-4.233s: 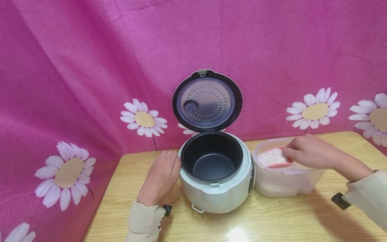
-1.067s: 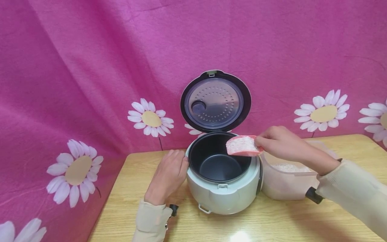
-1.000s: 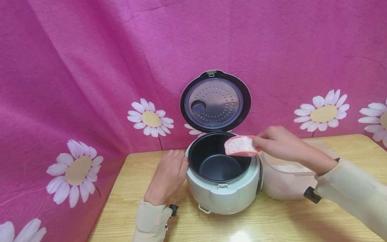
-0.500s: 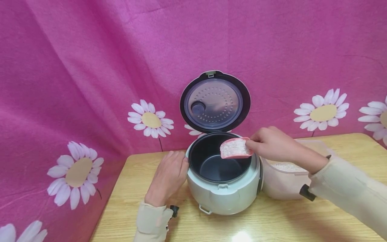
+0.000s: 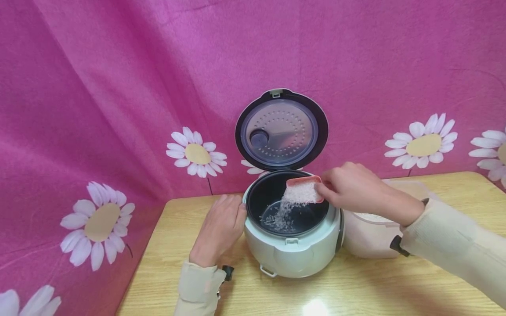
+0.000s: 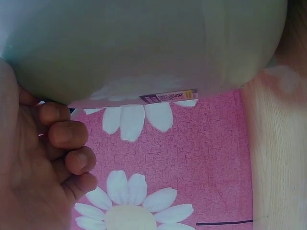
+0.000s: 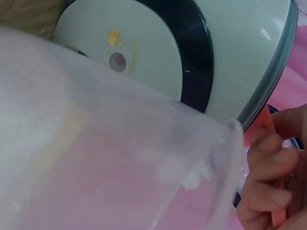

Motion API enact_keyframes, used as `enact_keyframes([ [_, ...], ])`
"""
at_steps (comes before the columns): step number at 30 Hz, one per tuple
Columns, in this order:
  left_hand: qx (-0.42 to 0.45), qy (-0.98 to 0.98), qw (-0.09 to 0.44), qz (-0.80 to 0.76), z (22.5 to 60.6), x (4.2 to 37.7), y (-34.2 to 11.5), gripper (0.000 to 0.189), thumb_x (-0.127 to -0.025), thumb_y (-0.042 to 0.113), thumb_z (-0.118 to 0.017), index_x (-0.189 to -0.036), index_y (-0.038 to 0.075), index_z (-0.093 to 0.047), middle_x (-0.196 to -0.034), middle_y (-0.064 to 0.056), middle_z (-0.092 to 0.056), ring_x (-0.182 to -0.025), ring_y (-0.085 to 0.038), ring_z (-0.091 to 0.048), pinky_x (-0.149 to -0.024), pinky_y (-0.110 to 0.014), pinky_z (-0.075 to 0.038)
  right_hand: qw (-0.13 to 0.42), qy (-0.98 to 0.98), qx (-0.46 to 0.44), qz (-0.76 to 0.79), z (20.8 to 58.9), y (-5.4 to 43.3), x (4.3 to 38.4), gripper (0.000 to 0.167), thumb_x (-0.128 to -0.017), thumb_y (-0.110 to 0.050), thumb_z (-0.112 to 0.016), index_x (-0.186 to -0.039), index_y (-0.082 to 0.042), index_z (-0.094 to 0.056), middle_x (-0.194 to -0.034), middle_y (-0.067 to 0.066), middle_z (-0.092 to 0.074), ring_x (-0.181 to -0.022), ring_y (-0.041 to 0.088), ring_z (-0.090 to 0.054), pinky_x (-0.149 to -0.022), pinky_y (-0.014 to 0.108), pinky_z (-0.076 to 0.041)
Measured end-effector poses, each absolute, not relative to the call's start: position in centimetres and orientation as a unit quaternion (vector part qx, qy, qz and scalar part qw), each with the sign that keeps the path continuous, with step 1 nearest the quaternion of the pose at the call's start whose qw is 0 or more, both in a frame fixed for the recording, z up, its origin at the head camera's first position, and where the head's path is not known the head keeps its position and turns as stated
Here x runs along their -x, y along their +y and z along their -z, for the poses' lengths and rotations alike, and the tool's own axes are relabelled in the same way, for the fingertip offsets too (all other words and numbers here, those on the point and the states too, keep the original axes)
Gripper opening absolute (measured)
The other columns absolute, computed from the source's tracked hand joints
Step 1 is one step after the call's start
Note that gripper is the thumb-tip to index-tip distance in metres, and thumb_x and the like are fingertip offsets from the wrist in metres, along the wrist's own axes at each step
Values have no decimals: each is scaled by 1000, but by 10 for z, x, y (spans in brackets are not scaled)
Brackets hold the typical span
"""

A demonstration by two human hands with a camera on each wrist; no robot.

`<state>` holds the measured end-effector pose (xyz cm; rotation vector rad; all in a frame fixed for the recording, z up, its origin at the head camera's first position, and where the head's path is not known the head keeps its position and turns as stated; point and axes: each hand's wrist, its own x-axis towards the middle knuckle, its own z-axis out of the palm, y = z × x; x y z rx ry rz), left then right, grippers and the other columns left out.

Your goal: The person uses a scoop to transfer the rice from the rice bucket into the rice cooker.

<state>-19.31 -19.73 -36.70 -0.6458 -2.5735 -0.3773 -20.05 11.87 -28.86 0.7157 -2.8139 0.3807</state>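
Note:
My right hand [image 5: 352, 186] grips the handle of a small pinkish-red scoop [image 5: 306, 180] above the open rice cooker [image 5: 290, 261]. White rice [image 5: 282, 215] streams from the tilted scoop into the dark inner pot [image 5: 258, 197]. In the right wrist view, curled fingers [image 7: 268, 196] wrap the scoop's orange-looking handle [image 7: 278, 213]. My left hand [image 5: 221, 228] holds the cooker at its left rim. From the left wrist, its fingers [image 6: 69, 134] look curled close against the cooker's pale side [image 6: 144, 52].
The cooker's lid [image 5: 282, 127] stands raised at the back. A translucent container [image 5: 369, 241] with more rice is right of the cooker, partly behind my right forearm. All stand on a wooden table [image 5: 158, 281] before a pink flowered cloth [image 5: 197, 66].
The right hand has carried the filled scoop left from the container to over the pot and tipped it; rice now falls. The left hand stays at the rim.

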Motion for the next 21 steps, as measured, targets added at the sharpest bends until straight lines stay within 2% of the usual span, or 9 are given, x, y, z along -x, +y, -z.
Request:
enact_keyframes([
  [5,237,-934,225,142,366,193,-197,20,-103,18,-49,-86,13,-57,-75,-1,-52,-81,-18,-50,-77,-33,-46,132,-951,-258,-108,291,118,200,26,-98,-29,-64,-73,-22,-59,-56,-8,-46,-52,12,-45,-49,32,-35],
  [10,236,-934,224,145,366,193,-197,20,-103,18,-49,-85,13,-57,-75,-1,-52,-81,-18,-51,-77,-33,-47,163,-942,-273,-106,291,118,200,26,-97,-28,-68,-75,-20,-57,-58,-8,-45,-52,12,-42,-46,32,-34],
  [21,226,-938,213,153,366,194,-197,19,-103,20,-50,-88,13,-59,-76,1,-54,-81,-17,-51,-78,-32,-48,253,-913,-305,-99,295,120,201,22,-88,-20,-80,-80,-18,-60,-63,-6,-52,-53,10,-41,-46,28,-32],
])
